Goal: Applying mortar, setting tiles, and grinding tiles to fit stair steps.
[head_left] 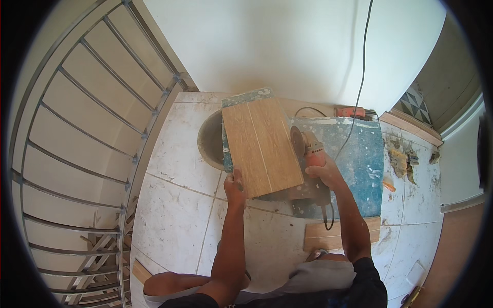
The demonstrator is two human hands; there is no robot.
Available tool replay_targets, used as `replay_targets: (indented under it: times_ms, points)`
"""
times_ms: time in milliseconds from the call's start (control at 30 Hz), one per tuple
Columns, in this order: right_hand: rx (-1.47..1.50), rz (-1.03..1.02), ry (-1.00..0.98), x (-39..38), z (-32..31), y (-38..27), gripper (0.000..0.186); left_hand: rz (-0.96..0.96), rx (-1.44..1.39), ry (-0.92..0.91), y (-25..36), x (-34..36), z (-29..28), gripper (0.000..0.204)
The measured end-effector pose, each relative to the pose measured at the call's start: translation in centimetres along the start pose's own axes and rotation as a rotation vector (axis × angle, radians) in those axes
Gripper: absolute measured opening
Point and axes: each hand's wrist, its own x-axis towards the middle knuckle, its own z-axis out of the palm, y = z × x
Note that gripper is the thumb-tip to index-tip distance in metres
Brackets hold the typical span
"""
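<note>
My left hand (235,188) is closed on the lower left corner of a wood-patterned tile (262,149), with the thumb on top. The tile lies tilted, and a pale line runs down its middle. In my right hand (324,173) is an orange and grey angle grinder (314,154), fingers wrapped round its body. Its round disc (297,141) stands at the tile's right edge; whether they touch I cannot tell. The grinder's cord loops down from its rear end. Beneath the tile's left and upper edges shows a blue, paint-spattered board (249,96).
A grey bucket (210,141) stands partly behind the tile. A larger blue board (359,169) lies to the right, with another wood-patterned tile (339,233) near my foot. A red tool (350,111) rests by the wall. Metal railing (128,182) bounds the left; a black cord (363,72) hangs down.
</note>
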Motion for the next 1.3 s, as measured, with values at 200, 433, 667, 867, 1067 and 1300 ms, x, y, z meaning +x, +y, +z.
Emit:
replay_targets:
  times_ms: [200, 433, 667, 867, 1067, 1300]
  points:
    - [-0.005, -0.037, -0.008, 0.2, -0.1, 0.2, 0.055, -0.025, 0.052, 0.026, 0.2, -0.1, -0.1, 0.029]
    - [-0.072, -0.019, 0.020, 0.5, -0.1, 0.3, 0.055, -0.028, 0.061, 0.037, -0.2, 0.2, -0.3, 0.033]
    - [-0.012, -0.029, -0.004, 1.2, -0.1, 0.7, 0.055, 0.038, 0.074, 0.034, 0.3, 0.0, 0.0, 0.034]
    - [-0.028, -0.068, 0.017, 1.4, 0.0, 0.7, 0.054, -0.028, 0.032, 0.016, 0.5, -0.1, 0.1, 0.036]
    - [-0.109, -0.026, 0.065, 1.2, 0.3, -0.1, 0.054, 0.018, 0.043, 0.071, 0.0, 0.3, 0.2, 0.041]
    - [-0.009, -0.043, 0.017, 1.6, 0.3, -0.1, 0.054, 0.042, 0.056, 0.073, -0.2, 0.4, 0.2, 0.041]
